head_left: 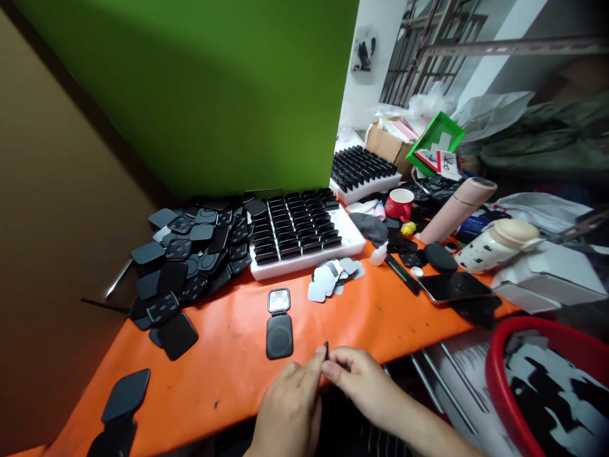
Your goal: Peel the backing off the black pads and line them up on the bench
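Just past the table's front edge, my left hand [291,403] and my right hand [359,381] meet, fingers closed on a thin black pad [326,350]. It is seen edge-on, and the fingers cover most of it. Ahead of them an unfolded two-panel black pad [280,336] lies on the orange tabletop [238,381]; its upper panel has a shiny face, its lower one a round mark. Beyond it lies a loose heap of light grey square sheets [326,280].
A white foam tray [352,236] holds rows of upright black pads; another foam tray [380,185] stands behind. Black pads [178,279] are heaped at left. At right are a phone [454,287], a red mug [398,206], bottles, and a red basin [499,355] with scraps.
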The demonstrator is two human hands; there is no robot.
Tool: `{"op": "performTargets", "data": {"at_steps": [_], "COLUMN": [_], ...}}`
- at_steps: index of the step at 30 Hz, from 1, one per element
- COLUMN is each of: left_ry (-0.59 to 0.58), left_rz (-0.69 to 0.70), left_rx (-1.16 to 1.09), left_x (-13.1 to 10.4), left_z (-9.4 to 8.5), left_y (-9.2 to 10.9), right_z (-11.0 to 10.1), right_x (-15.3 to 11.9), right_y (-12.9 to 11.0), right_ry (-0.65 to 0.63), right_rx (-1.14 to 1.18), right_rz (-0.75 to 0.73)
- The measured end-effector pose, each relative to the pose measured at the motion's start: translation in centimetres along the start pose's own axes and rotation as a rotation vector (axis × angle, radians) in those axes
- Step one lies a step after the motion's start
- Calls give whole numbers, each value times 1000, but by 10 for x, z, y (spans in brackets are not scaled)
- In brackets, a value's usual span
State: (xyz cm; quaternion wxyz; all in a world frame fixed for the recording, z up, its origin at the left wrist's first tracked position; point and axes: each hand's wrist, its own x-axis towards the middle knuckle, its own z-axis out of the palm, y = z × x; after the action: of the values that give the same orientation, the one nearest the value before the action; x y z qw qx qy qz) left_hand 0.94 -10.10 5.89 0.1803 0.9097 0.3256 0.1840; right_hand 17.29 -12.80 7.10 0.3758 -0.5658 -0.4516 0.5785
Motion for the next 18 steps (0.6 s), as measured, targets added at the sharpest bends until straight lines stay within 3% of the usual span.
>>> {"op": "performTargets", "data": {"at_steps": [4,9,11,14,18], "left_ry": [0,-17,8,28,46], "left_rz": [-67,-448,-505,-453,-199], "left_rx": [-149,-726,-870,-809,-494], "left_x": [2,15,18,15,3], "left_z": [-5,-14,-17,-19,-24], "left_y": [0,-3,-5,-5,-8], "right_z": [4,5,4,4,2], "right_x": [2,5,5,4,-1], "right_y": [-2,-4,-7,-13,-18], "right_ry": [45,-9,0,-7,-46], "right_rx": [70,294,341,401,542], "right_rz": [-33,91,136,187,269]}}
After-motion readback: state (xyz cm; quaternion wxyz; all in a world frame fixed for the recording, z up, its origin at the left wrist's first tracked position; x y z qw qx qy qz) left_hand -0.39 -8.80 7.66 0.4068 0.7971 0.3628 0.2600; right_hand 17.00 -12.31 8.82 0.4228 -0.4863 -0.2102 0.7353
